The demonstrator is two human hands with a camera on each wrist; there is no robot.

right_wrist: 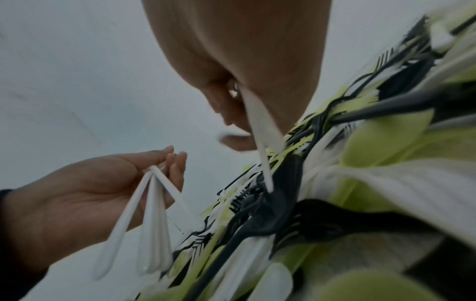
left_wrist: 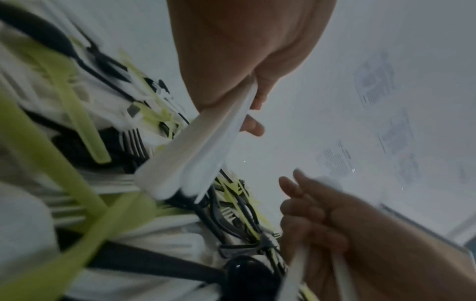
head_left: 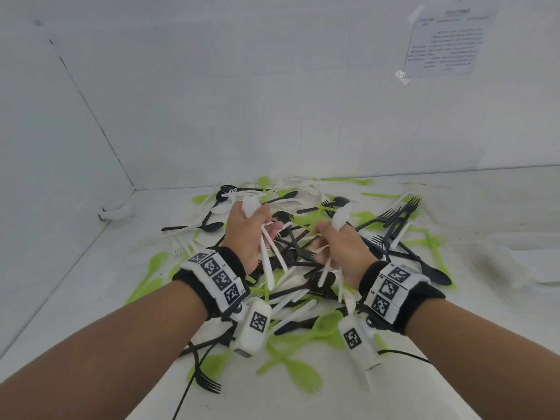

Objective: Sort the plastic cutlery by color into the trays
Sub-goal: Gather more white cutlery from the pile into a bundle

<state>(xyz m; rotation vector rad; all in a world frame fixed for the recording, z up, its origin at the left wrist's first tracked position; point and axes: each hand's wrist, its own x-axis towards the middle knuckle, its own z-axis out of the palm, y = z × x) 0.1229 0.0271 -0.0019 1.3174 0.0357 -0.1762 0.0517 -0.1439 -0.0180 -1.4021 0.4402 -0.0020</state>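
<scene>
Several white pieces (head_left: 266, 253) are grasped in the left hand (head_left: 247, 234), centre of the head view, their handles hanging down. More white pieces (head_left: 330, 265) are clenched in the right hand (head_left: 339, 244) beside it. Probably one colour is collected in both fists so it can be carried together. The mixed pile (head_left: 303, 268) of green, black and white cutlery is spread below on the white table (head_left: 485, 298). No trays are seen.

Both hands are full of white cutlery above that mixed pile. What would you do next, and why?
Probably carry them off to a tray. The left hand and right hand each grip only white cutlery, lifted above the green, black and white pile. No tray is in view, so where to go is unclear.
</scene>
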